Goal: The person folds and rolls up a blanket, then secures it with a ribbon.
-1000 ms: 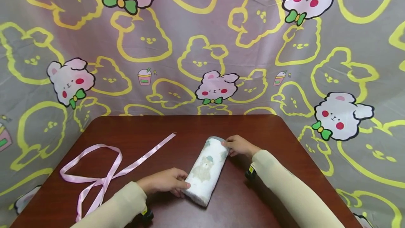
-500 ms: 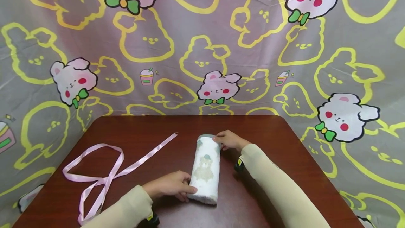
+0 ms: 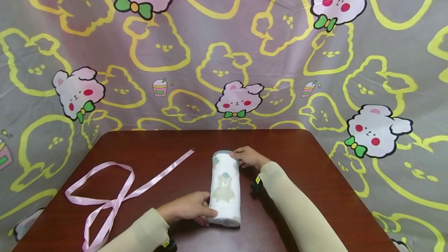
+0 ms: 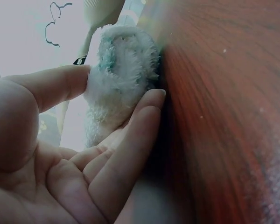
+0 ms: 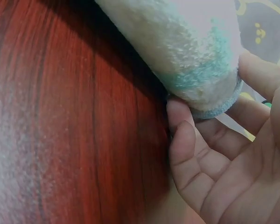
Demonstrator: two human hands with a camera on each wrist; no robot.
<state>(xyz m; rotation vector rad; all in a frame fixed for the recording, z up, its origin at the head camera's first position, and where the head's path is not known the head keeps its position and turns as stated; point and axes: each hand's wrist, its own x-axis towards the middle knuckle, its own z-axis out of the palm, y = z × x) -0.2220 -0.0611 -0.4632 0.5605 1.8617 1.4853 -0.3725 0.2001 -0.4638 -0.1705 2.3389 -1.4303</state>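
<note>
A white fluffy towel [image 3: 225, 186], rolled up and printed with a beige bear, lies lengthwise near the middle of the table. My left hand [image 3: 191, 208] pinches its near end at the left side, thumb on top and fingers at the underside; in the left wrist view the rolled layers of the towel [image 4: 128, 56] show at that end. At the far end my right hand [image 3: 250, 157] grips the right corner by the grey-blue edging. The right wrist view has the thumb over the towel [image 5: 196, 51] and the fingertips curled beneath it.
A long pink satin ribbon [image 3: 113, 201] lies looped on the left of the brown table [image 3: 287, 147], one end reaching toward the middle. A cartoon-print curtain [image 3: 280, 49] hangs behind and beside the table.
The towel roll has turned from a slant to nearly straight, its far end swinging left. My right hand has moved left with it; the left hand has shifted slightly right. The ribbon stays put.
</note>
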